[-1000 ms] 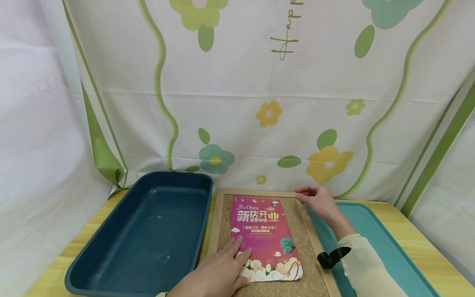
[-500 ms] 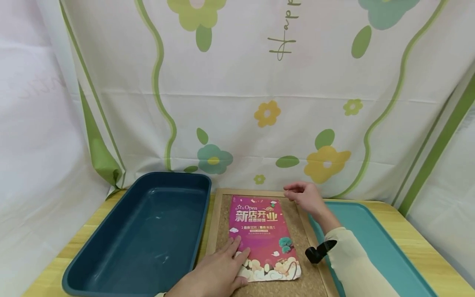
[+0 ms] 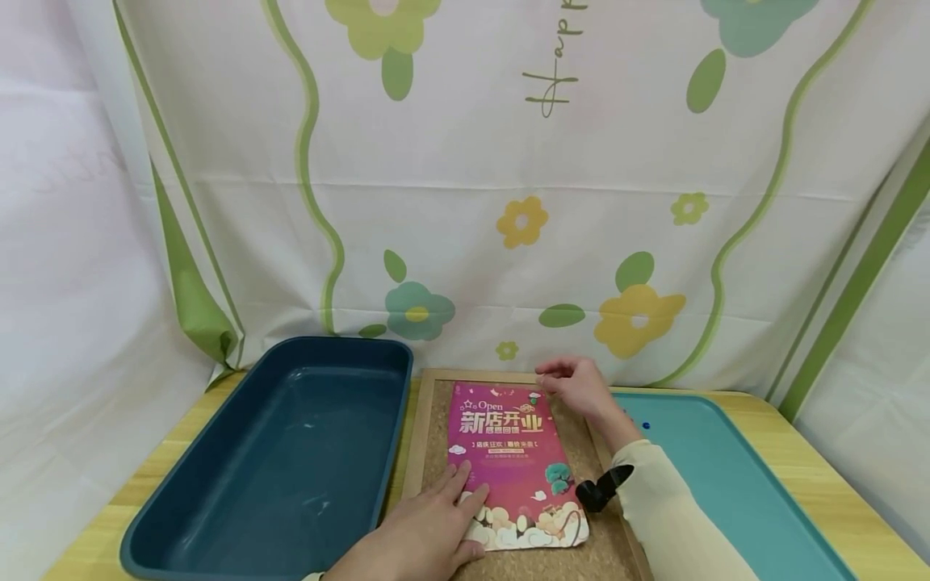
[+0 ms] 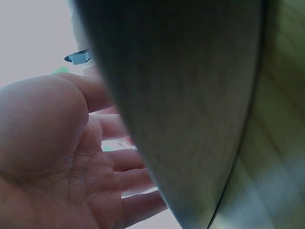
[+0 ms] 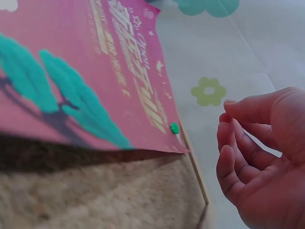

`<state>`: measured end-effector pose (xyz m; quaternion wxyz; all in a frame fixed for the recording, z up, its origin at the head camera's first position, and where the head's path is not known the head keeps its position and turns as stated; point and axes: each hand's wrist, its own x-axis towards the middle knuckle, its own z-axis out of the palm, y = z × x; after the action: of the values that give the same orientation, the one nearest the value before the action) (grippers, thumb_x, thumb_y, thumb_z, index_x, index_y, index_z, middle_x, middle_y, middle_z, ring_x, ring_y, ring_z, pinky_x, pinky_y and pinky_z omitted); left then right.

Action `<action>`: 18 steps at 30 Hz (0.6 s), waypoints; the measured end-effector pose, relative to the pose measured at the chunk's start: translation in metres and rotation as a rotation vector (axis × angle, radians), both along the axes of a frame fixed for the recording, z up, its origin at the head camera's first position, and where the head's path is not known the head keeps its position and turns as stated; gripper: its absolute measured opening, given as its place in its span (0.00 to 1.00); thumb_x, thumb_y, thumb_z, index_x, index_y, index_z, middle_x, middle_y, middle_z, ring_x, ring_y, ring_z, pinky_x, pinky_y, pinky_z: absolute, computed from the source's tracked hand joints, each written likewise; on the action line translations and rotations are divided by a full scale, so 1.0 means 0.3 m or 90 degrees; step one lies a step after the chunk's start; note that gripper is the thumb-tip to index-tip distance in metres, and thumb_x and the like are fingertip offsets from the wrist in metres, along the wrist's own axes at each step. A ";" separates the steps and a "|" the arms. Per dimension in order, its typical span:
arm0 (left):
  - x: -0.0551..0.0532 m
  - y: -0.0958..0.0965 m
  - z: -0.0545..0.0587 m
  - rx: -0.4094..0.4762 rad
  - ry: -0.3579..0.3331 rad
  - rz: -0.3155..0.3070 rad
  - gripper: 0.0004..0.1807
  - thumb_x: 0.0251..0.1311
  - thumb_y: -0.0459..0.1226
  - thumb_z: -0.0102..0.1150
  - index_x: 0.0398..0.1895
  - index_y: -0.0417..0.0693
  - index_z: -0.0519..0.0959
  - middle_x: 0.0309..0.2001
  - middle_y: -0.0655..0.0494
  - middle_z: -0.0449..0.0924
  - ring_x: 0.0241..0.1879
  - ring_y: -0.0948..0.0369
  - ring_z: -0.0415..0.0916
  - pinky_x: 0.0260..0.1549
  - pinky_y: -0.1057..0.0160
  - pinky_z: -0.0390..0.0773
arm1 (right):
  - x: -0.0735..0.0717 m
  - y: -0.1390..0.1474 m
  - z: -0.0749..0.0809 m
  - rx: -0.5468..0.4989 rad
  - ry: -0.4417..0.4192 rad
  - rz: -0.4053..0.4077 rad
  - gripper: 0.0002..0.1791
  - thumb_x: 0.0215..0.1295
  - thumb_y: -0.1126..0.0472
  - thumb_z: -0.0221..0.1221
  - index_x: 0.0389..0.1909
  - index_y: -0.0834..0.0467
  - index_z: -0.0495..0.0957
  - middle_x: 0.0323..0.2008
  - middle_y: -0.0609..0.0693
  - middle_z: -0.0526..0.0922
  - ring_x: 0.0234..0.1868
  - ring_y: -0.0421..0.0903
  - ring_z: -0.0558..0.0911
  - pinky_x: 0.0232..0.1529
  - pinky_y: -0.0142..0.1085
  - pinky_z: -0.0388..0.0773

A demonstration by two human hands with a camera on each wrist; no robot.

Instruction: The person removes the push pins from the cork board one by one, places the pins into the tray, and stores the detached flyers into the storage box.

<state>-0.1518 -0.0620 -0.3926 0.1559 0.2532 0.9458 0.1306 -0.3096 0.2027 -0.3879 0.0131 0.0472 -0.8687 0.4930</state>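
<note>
A magenta poster (image 3: 508,468) with gold lettering lies on a wood-framed corkboard (image 3: 610,549). My left hand (image 3: 429,520) rests flat on its lower left edge, fingers spread; the left wrist view shows this hand (image 4: 52,157) from the palm side, fingertips behind a dark curved surface. Over the poster's top right corner is my right hand (image 3: 581,387). In the right wrist view the right hand (image 5: 262,152) has thumb and index tips brought together in a pinch on something tiny, almost wholly hidden. A green pushpin (image 5: 174,128) sits in the poster's corner beside it.
Left of the board stands a deep dark-blue tray (image 3: 395,379). A shallow teal tray (image 3: 726,476) lies to the right, with a small blue pin (image 3: 647,424) in it. A flower-printed curtain (image 3: 465,242) hangs close behind the board.
My right hand has moved left along the board's top edge, from the right frame to the poster's corner, uncovering blue pins in the teal tray. The left hand has stayed in place.
</note>
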 end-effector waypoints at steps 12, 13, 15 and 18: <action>-0.001 -0.001 -0.002 -0.002 -0.007 0.001 0.37 0.69 0.55 0.66 0.79 0.60 0.70 0.82 0.49 0.63 0.82 0.47 0.61 0.65 0.41 0.81 | -0.003 -0.017 -0.040 0.015 -0.054 0.001 0.09 0.73 0.65 0.65 0.49 0.63 0.86 0.45 0.58 0.86 0.39 0.49 0.83 0.38 0.37 0.83; -0.002 -0.001 -0.002 -0.002 -0.006 0.000 0.37 0.69 0.55 0.66 0.79 0.59 0.70 0.82 0.49 0.63 0.82 0.47 0.61 0.65 0.42 0.82 | -0.004 -0.018 -0.043 0.022 -0.055 -0.001 0.08 0.73 0.65 0.65 0.49 0.63 0.86 0.45 0.58 0.86 0.40 0.49 0.82 0.39 0.37 0.83; -0.002 -0.002 -0.002 -0.002 -0.006 0.000 0.37 0.69 0.55 0.66 0.79 0.59 0.70 0.82 0.49 0.63 0.82 0.47 0.61 0.64 0.42 0.82 | -0.004 -0.018 -0.048 0.037 -0.054 -0.006 0.08 0.72 0.64 0.66 0.48 0.61 0.87 0.45 0.58 0.86 0.43 0.50 0.81 0.40 0.36 0.81; -0.003 -0.002 -0.002 -0.002 -0.005 -0.002 0.37 0.69 0.55 0.66 0.79 0.60 0.70 0.82 0.49 0.63 0.82 0.47 0.61 0.64 0.42 0.82 | -0.002 -0.017 -0.053 0.055 -0.052 -0.013 0.08 0.72 0.63 0.67 0.47 0.60 0.87 0.46 0.57 0.85 0.47 0.51 0.80 0.42 0.37 0.80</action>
<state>-0.1528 -0.0626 -0.3931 0.1606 0.2538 0.9450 0.1297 -0.3103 0.1975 -0.4038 -0.0191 0.0188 -0.8893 0.4565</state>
